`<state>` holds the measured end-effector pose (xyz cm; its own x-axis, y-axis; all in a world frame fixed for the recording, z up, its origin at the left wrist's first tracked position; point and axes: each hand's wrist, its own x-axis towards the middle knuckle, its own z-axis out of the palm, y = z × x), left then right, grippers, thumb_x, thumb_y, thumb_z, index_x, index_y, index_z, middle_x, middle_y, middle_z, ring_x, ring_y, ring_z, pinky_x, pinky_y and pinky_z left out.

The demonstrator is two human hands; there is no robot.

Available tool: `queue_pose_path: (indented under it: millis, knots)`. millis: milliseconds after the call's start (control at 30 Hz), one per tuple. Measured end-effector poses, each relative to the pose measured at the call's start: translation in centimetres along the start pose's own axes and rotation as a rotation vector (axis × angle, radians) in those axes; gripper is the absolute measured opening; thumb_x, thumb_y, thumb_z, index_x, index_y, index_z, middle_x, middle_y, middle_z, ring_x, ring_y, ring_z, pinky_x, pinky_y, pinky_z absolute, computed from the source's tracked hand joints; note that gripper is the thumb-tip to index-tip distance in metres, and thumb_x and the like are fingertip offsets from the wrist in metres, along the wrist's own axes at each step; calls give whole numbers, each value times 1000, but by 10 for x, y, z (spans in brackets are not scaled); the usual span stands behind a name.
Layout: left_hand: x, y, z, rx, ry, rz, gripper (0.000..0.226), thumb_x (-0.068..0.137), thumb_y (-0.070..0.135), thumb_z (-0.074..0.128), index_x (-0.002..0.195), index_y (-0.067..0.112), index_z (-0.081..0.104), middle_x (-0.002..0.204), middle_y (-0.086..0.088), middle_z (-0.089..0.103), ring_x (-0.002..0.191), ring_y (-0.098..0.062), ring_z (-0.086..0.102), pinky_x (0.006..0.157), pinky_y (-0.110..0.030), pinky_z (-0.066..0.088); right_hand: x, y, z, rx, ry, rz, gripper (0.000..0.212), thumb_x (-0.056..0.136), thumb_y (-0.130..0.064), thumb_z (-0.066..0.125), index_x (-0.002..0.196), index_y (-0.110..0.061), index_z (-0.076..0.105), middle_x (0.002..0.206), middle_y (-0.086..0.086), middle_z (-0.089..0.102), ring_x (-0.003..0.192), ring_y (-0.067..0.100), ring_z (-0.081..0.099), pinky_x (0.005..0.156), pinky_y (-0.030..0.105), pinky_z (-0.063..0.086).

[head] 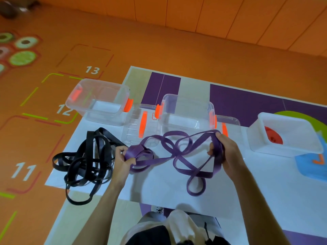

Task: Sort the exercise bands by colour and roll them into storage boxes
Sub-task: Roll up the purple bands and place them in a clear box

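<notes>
Two-handed hold: pinches bunched end of purple band (178, 156) with left grip (122, 160), clamps gathered loops in right grip (224, 151), leaves slack sagging onto white mat (159, 188) just before middle clear box (169, 103). Probably light, limp, stretchy, quick to tangle. Best to take one flat end, roll tightly from there under tension.

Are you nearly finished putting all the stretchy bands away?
Not yet. Done: a red roll sits in the white box. In hand: the left hand and right hand grip the tangled purple band. Left: the black bands lie in a heap, and the left clear box and middle clear box hold nothing.
</notes>
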<state>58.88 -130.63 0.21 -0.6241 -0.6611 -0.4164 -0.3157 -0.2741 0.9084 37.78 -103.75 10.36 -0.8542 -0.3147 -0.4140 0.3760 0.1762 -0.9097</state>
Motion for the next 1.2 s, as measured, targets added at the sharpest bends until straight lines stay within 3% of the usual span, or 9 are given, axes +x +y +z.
queue_pose_path:
  millis: [233,367,433,567,767,867,967,1067,1200]
  knots:
    - [-1,-22,19,379,-240,62,60,78,13,78,125,37,49,116,2,69,101,-18,69,85,-32,55,-10,-31,-2,18,-32,-93,35,109,-33,47,97,-3,60,66,9,61,55,20,54,57,32,47]
    - [3,-15,40,711,-450,56,61,90,27,79,137,32,41,94,3,63,84,-19,64,77,-31,51,-17,-41,-5,-19,-48,-102,39,109,-30,48,97,4,62,72,12,67,62,21,61,63,32,52]
    - [2,-5,49,941,-626,56,81,86,48,79,148,40,28,101,0,58,94,-19,61,79,-31,49,-16,-43,-7,-54,-67,-140,43,109,-30,47,99,8,63,79,18,68,68,25,62,69,37,52]
    - [-4,13,76,1446,-399,225,88,89,65,66,159,30,26,136,-11,49,130,-34,48,104,-45,42,-16,-40,-4,-112,-140,-116,55,112,-40,37,88,0,66,66,13,63,57,22,58,62,34,51]
    - [9,53,115,1052,-419,354,107,76,56,85,159,30,22,160,-9,32,143,-35,40,109,-53,45,-21,-38,9,-219,-276,-138,66,108,-46,42,76,9,63,64,22,60,57,32,55,62,39,51]
    - [21,63,130,682,-262,292,81,67,53,93,121,33,36,118,-2,58,98,-24,65,77,-39,56,-23,-45,13,-214,-345,-151,64,107,-43,44,68,4,61,56,20,56,51,28,53,59,34,49]
    - [31,71,134,578,-153,297,69,75,41,91,103,25,30,84,-1,59,70,-24,61,60,-38,49,-25,-49,14,-200,-371,-156,63,110,-38,42,63,0,59,50,18,51,46,26,48,58,34,48]
    - [46,72,120,602,-119,277,53,84,17,82,109,22,35,87,-2,66,75,-25,65,64,-37,51,-25,-46,7,-178,-308,-127,57,110,-35,45,63,-9,64,50,15,51,44,25,46,59,37,51]
    - [69,55,91,712,-159,192,20,93,22,68,110,26,57,110,5,63,100,-20,63,82,-34,48,-20,-36,-4,-229,-199,-109,51,107,-36,53,73,-1,67,58,19,57,50,26,52,69,44,52]
